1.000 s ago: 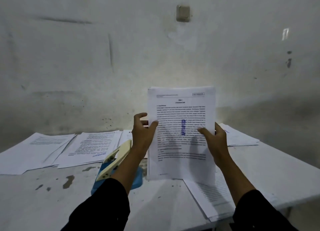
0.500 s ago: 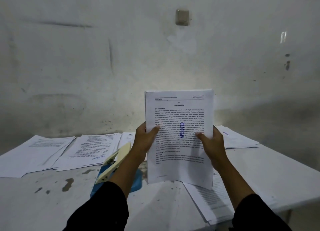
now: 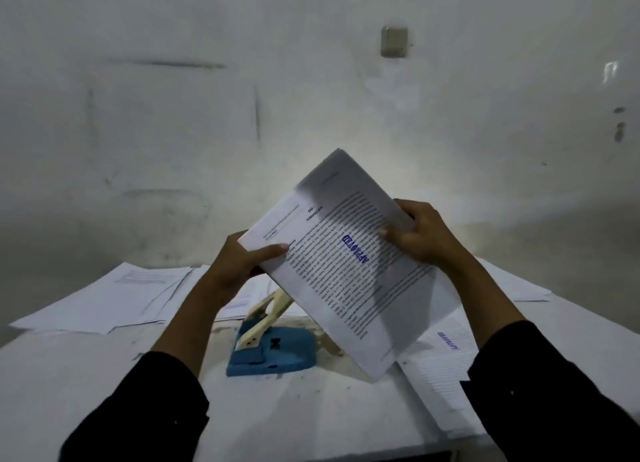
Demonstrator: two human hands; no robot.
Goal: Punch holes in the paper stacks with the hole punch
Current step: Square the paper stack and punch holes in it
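I hold a printed paper stack [image 3: 349, 274] with a blue stamp in the air above the table, turned so its top edge points up and to the left. My left hand [image 3: 242, 264] pinches the stack's top-left corner, thumb on the front. My right hand [image 3: 420, 234] grips the upper right edge, fingers curled round it. Below the stack, on the table, sits the hole punch [image 3: 273, 347], with a blue base and a raised cream lever. The stack's lower corner hangs just right of the punch, apart from it.
More printed paper stacks lie on the white table [image 3: 104, 375]: papers at the back left [image 3: 114, 291], one stamped stack at the front right [image 3: 446, 368], another at the far right [image 3: 526, 288]. A grey wall [image 3: 207, 115] stands close behind the table.
The stack stood upright facing me; now both hands have rotated it counter-clockwise to a slant. My right hand shifted to the upper edge, and the hole punch is in plain sight.
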